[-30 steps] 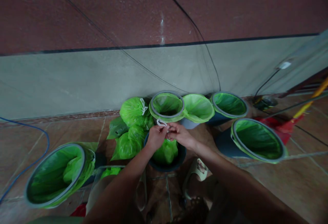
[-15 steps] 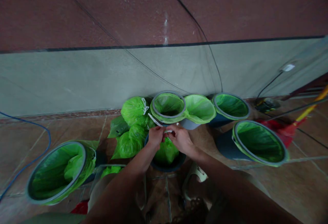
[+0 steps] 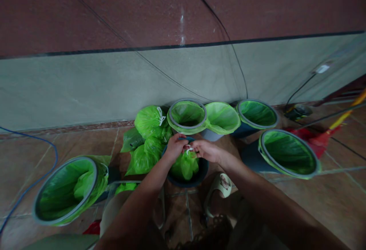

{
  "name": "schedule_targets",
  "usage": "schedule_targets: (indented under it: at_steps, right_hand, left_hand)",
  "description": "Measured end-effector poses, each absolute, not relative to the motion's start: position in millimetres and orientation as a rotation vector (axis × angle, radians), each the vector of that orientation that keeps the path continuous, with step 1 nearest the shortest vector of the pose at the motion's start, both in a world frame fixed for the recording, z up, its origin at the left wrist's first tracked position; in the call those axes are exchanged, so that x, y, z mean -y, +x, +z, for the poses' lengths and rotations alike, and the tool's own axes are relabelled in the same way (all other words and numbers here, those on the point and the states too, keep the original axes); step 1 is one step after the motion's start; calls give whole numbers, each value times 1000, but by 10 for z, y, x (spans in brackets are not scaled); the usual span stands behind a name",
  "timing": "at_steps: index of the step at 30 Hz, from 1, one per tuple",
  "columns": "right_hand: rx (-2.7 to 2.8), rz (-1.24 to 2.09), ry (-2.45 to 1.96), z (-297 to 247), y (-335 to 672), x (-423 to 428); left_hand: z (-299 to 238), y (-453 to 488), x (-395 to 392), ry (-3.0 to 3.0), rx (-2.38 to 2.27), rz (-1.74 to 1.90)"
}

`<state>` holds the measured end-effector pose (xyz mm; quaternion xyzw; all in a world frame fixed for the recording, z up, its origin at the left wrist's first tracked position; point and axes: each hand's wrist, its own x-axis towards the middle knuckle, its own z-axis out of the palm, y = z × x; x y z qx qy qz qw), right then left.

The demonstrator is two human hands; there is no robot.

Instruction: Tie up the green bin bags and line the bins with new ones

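Observation:
My left hand [image 3: 175,148] and my right hand [image 3: 206,150] meet over a small dark bin [image 3: 200,173] on the floor. Both are closed on the white drawstring [image 3: 188,150] at the neck of a green bag [image 3: 185,165] that sits gathered inside that bin. The fingers pinch the string from either side, close together.
Tied green bags [image 3: 148,122] lie left of the bin. Several grey bins lined with green bags stand around: one at the left [image 3: 67,191], three along the wall [image 3: 187,114], one at the right [image 3: 288,157]. A red and yellow broom [image 3: 328,133] lies right. Cables run along the wall.
The loose white string ends that stuck up beside my left hand have been drawn in. Both hands have shifted slightly lower onto the bag's neck.

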<state>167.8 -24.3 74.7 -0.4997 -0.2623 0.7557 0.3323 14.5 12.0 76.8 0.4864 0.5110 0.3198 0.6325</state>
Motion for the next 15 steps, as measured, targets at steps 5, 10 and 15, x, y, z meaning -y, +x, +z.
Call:
schedule_targets:
  at_steps: [5, 10, 15]
  right_hand:
    - [469, 2042, -1277, 751, 1764, 195]
    - [426, 2070, -1265, 743, 1791, 176]
    - [434, 2053, -1286, 725, 1779, 173]
  left_hand:
    - [760, 95, -93, 1205, -954, 714]
    - [707, 97, -23, 1579, -1037, 780]
    - [714, 134, 97, 1735, -1161, 827]
